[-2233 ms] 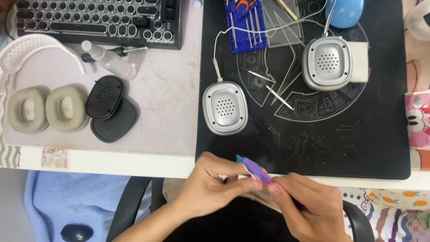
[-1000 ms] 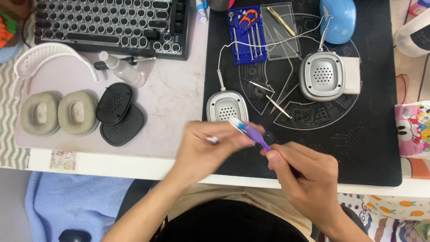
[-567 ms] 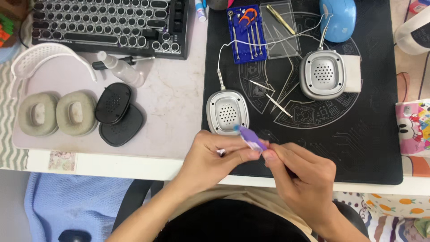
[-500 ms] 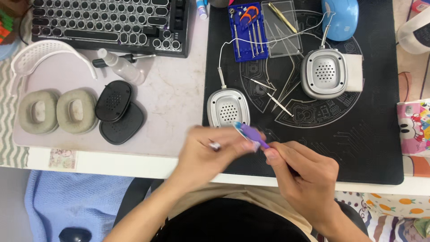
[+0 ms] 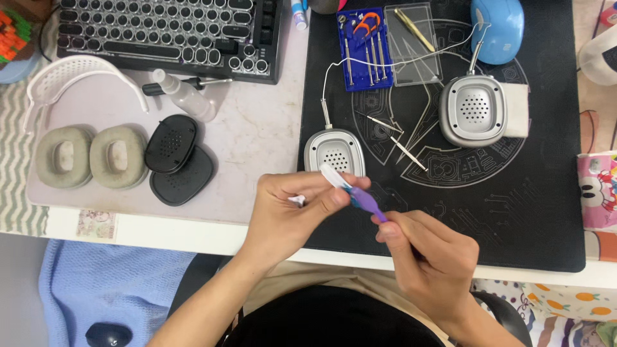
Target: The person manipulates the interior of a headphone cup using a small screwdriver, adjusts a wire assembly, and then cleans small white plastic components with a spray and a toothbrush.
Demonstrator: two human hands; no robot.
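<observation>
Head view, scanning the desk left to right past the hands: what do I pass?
White headband → grey ear pads → black covers → left hand → purple tool → right hand → far silver earcup → cartoon-print box.

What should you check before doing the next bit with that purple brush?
1. Right hand has a firm grip on the purple brush: ok.
2. Left hand pinches a small white part: ok, though what the part is, cannot tell.
3. Brush tip touches the part: cannot tell, fingers hide it.
4. Near silver ear cup sits flat on the black mat: ok.
5. Loose metal picks lie clear of both hands: ok.
</observation>
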